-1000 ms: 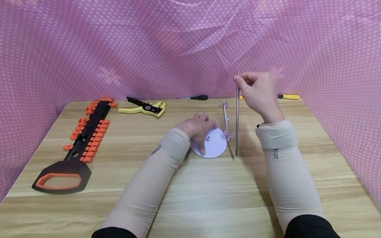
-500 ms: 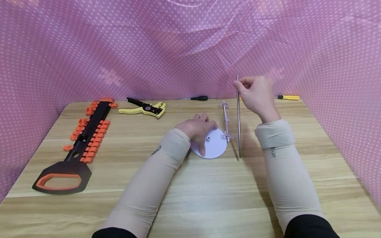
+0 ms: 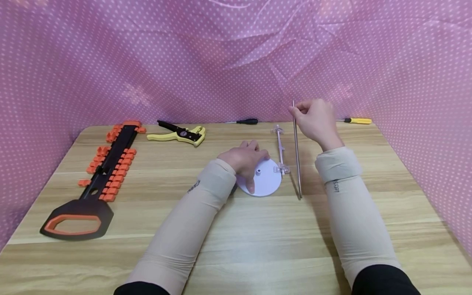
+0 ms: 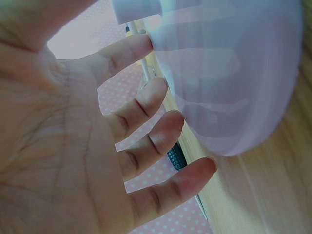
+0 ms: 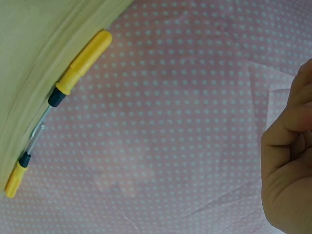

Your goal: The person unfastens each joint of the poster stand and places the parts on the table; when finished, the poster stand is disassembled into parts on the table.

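My left hand (image 3: 244, 162) rests on a white round disc (image 3: 267, 182) that lies on the table, with a small raised socket at its centre. In the left wrist view the fingers stretch out to the rim of the disc (image 4: 234, 83). Thumb and fingertips of my right hand (image 3: 318, 125) pinch a thin metal rod (image 3: 297, 159) near its upper end. It stands almost upright, its lower end leaning slightly right, to the right of the disc. Between disc and rod lies a slim white bar (image 3: 280, 148) with clear plastic pieces at both ends. The right wrist view does not show the rod.
At left lies a black holder with orange clips (image 3: 107, 172) and a loop handle. Yellow-black wire strippers (image 3: 180, 134) and a black screwdriver (image 3: 247, 121) lie toward the back. Two yellow screwdrivers, one with its handle (image 5: 85, 61) nearer, lie along the back edge before a pink dotted cloth (image 3: 206, 61).
My right hand has come down a little with the rod, whose lower end has swung to the right and nearer to me. The left hand and disc have stayed put.
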Demonstrator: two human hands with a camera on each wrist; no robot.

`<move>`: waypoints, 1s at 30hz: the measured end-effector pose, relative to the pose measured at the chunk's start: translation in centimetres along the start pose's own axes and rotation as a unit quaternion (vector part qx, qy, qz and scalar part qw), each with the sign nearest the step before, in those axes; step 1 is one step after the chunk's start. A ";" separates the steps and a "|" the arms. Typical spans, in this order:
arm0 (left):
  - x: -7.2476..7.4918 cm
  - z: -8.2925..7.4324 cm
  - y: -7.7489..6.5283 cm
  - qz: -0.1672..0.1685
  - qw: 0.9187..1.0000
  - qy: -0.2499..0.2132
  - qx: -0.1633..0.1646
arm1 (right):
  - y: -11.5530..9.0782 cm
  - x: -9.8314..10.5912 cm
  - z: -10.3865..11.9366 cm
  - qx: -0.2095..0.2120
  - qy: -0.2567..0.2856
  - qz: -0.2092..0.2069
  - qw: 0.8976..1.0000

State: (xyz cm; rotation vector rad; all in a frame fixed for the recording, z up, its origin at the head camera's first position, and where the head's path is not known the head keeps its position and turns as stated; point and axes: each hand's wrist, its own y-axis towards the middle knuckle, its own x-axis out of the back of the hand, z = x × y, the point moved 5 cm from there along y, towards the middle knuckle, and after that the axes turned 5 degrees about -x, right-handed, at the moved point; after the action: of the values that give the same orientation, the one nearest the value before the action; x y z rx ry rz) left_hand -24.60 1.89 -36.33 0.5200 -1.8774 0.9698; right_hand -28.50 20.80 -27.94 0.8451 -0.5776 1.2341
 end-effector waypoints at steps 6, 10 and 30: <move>0.0 -0.1 0.0 0.000 1.000 -0.003 0.000 | 0.3 -0.5 -0.5 -0.004 -0.008 0.011 1.000; 0.0 -0.1 0.0 0.000 1.000 0.000 -0.001 | 0.3 -0.6 -0.7 -0.011 -0.010 0.021 1.000; 0.1 0.0 0.2 0.002 1.000 0.013 -0.010 | 0.6 -1.4 -1.3 -0.023 -0.019 0.052 0.998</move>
State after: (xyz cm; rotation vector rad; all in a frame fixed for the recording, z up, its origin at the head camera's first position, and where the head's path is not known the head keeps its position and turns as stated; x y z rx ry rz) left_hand -24.74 2.03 -36.35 0.4904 -1.8626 0.9554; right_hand -29.49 21.09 -29.61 0.8106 -0.6851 1.2964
